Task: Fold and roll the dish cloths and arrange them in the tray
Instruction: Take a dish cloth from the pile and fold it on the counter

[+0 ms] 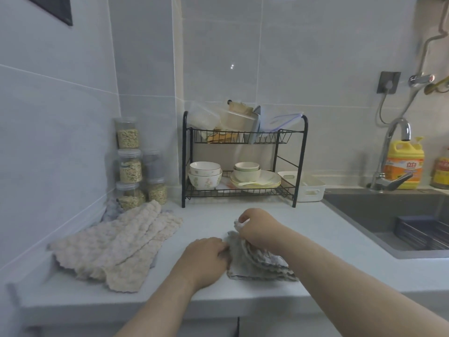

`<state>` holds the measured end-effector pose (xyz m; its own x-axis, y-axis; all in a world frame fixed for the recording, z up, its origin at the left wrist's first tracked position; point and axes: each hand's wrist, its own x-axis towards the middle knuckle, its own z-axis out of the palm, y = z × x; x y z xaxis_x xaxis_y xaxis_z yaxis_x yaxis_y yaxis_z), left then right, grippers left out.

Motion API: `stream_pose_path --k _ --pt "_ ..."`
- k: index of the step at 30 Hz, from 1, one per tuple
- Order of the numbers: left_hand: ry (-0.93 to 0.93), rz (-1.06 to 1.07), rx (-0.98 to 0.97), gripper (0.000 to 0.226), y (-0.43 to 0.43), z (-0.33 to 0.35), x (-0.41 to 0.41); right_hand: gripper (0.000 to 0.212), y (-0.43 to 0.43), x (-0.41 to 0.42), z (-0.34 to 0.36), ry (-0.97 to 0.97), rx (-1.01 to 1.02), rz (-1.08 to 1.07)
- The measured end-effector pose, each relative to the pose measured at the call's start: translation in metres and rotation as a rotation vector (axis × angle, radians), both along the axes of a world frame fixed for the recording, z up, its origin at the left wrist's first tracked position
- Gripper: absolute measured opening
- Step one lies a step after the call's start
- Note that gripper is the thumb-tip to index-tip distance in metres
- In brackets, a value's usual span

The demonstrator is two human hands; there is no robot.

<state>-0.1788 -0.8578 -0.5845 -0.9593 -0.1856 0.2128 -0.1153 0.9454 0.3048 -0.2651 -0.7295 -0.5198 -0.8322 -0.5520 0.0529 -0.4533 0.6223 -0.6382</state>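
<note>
here, pale counter, tiled wall. grey dish cloth lower centre: left hand grips its edge, right hand pinches its top corner. beige cloths lower left; white tray centre right.

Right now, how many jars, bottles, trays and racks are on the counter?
Jars: 5
Bottles: 2
Tray: 1
Rack: 1
Total: 9
</note>
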Motion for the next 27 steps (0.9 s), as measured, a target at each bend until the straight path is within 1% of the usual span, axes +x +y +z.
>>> stream_pose_path --k 3,5,7,9,12,13,14,15,16,17,19,20,22,24,25,27 --pt "0.017 -0.001 -0.005 0.027 -0.001 0.0 -0.001 0.037 -0.01 0.005 -0.006 0.061 0.113 0.021" --pt "0.028 -0.002 0.006 0.028 -0.003 -0.003 -0.001 0.034 -0.01 0.008 -0.01 0.098 0.196 0.026" --pt "0.037 0.003 0.038 0.031 -0.007 -0.005 -0.002 0.029 -0.009 0.01 -0.016 0.12 0.228 0.037" --pt "0.039 0.006 0.07 0.029 -0.008 -0.007 -0.002 0.028 -0.006 0.013 -0.017 0.113 0.202 0.042" --pt "0.069 0.027 0.15 0.026 -0.006 -0.007 0.0 0.032 0.01 0.012 -0.004 0.065 0.042 0.048" --pt "0.076 0.031 0.207 0.027 -0.006 -0.006 0.0 0.033 0.019 0.008 0.001 0.102 0.019 0.034" --pt "0.09 0.017 0.256 0.032 -0.004 -0.006 0.002 0.034 0.03 0.002 0.004 0.184 0.04 0.016" --pt "0.109 -0.02 0.266 0.041 -0.002 -0.004 0.004 0.038 0.041 -0.007 0.001 0.271 0.111 -0.005" --pt "0.11 -0.077 0.234 0.049 0.001 -0.003 0.006 0.045 0.052 -0.014 -0.005 0.324 0.216 -0.01" --pt "0.091 -0.136 0.169 0.052 0.004 -0.003 0.007 0.059 0.06 -0.017 -0.015 0.329 0.333 0.011" --pt "0.021 -0.223 0.049 0.051 0.006 -0.004 0.005 0.098 0.068 -0.025 -0.045 0.303 0.496 0.122" --pt "-0.023 -0.23 0.012 0.05 0.007 -0.004 0.003 0.106 0.069 -0.029 -0.059 0.291 0.531 0.136" --pt "-0.078 -0.194 -0.046 0.049 0.006 -0.004 -0.001 0.105 0.07 -0.033 -0.073 0.279 0.51 0.12" --pt "-0.073 -0.16 -0.073 0.05 0.008 -0.004 -0.004 0.097 0.07 -0.029 -0.072 0.251 0.442 0.089" --pt "-0.073 -0.157 -0.071 0.05 0.009 -0.004 -0.004 0.089 0.071 -0.027 -0.069 0.203 0.382 0.032" --pt "-0.081 -0.141 -0.031 0.048 0.009 -0.002 -0.003 0.068 0.073 -0.028 -0.069 0.115 0.185 -0.143"
